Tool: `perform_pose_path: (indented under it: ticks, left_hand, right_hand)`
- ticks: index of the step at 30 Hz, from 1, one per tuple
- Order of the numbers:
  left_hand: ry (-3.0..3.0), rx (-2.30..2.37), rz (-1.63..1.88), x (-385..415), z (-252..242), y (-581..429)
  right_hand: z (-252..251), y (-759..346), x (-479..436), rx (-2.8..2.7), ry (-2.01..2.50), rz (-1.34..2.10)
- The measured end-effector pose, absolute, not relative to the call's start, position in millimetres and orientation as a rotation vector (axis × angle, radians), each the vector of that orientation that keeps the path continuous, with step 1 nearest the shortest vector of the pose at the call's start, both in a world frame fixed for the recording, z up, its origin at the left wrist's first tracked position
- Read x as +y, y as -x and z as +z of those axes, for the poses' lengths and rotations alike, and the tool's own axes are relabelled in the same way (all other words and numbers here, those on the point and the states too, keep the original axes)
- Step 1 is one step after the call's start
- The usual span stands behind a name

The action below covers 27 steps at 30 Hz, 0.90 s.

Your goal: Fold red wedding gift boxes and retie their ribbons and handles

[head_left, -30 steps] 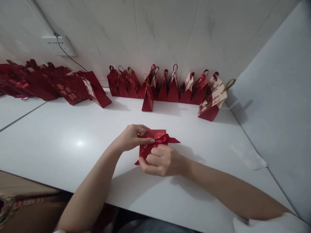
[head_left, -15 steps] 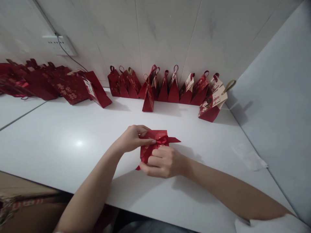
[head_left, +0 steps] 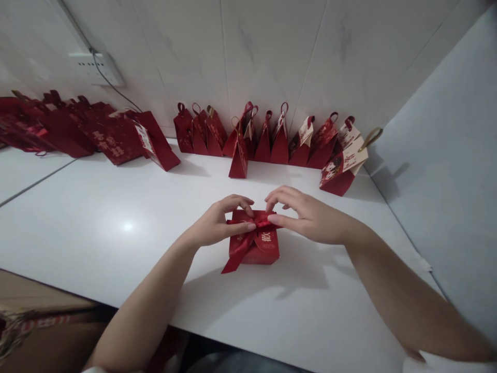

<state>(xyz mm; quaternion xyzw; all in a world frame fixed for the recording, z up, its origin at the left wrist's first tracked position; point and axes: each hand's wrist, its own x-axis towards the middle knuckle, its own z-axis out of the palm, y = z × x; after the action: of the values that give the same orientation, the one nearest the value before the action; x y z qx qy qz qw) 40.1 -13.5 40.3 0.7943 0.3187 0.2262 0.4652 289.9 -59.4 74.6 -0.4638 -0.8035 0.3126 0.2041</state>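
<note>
A small red gift box (head_left: 267,255) with gold print sits on the white table between my hands. Around it runs a shiny red ribbon (head_left: 241,250), knotted on top, with one tail hanging over the front left corner. From the left, my left hand (head_left: 223,220) pinches the ribbon near the knot, thumb forward and fingers curved over the box's back edge. My right hand (head_left: 301,215) holds the ribbon just right of the knot, thumb on it and fingers arched above. The fingertips partly cover the bow.
Red gift boxes (head_left: 279,145) with loop handles line the wall. Larger red boxes (head_left: 116,140) stand at the left, below a wall socket (head_left: 97,70). A cardboard box (head_left: 50,326) lies below the table's front edge at left. A pale panel (head_left: 438,155) borders the right.
My right hand has moved from the box's front up to the right of the knot, uncovering the front and the ribbon tail. My left hand stays by the knot.
</note>
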Motion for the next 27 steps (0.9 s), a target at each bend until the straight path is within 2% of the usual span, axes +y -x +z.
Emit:
perform_pose_path:
  ticks: [5,12,21,27]
  left_hand:
    - [-1.994,0.761,0.469,-13.8,38.8,-41.7]
    - [-1.924,0.713,0.446,-13.9,37.0,-44.5]
    - [-1.861,0.663,0.412,-10.5,34.5,-45.9]
    - [-1.795,0.661,0.436,-6.2,46.4,-32.2]
  right_hand:
    - [71.7,-285.7,-56.6,-2.256,1.278,1.063]
    - [66.8,-287.3,-49.9,-2.241,1.281,1.093]
    - [48.1,-274.0,-46.8,-2.211,1.249,0.802]
    - [59.8,-283.9,-51.9,-2.035,1.434,0.408]
